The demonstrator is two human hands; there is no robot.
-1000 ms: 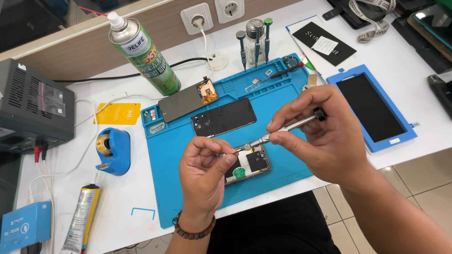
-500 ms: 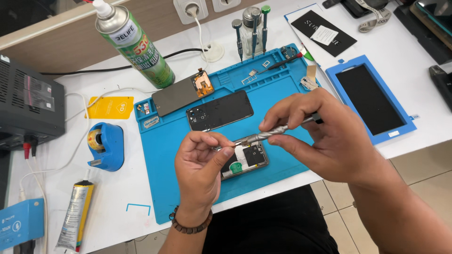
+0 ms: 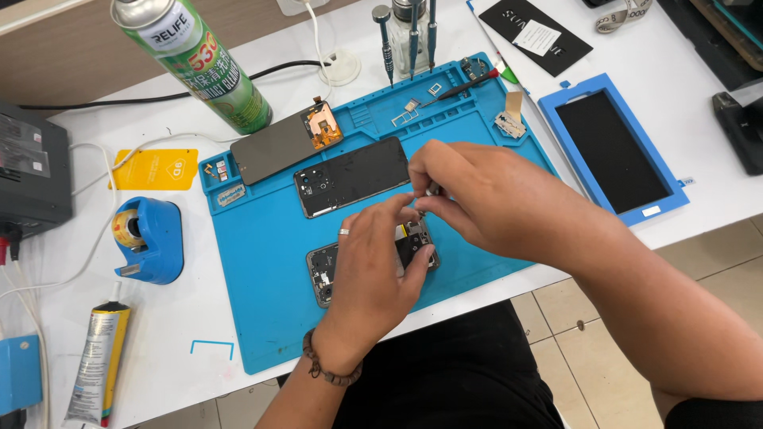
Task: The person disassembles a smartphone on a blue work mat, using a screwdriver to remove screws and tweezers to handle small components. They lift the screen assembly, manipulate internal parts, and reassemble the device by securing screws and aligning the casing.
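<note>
the left hand [image 3: 373, 270] lies flat on the opened phone [image 3: 334, 274]; the right hand [image 3: 485, 199] pinches a thin tool [image 3: 431, 191] — a slip could scratch the board.

My left hand [image 3: 372, 274] covers the middle of the opened phone [image 3: 326, 274] on the blue mat [image 3: 262, 254], so I see only its two ends, and my right hand [image 3: 485, 202] hides most of the slim metal tool [image 3: 433, 190] pinched in its fingers [image 3: 429, 171], leaving me unable to tell what its tip touches. The green spray can [image 3: 203, 63], the screwdrivers [image 3: 413, 32] in their stand and the grey box [image 3: 28, 171] are cut off by the frame's edges. The small parts in the mat's trays [image 3: 218, 171] are too tiny to identify.
</note>
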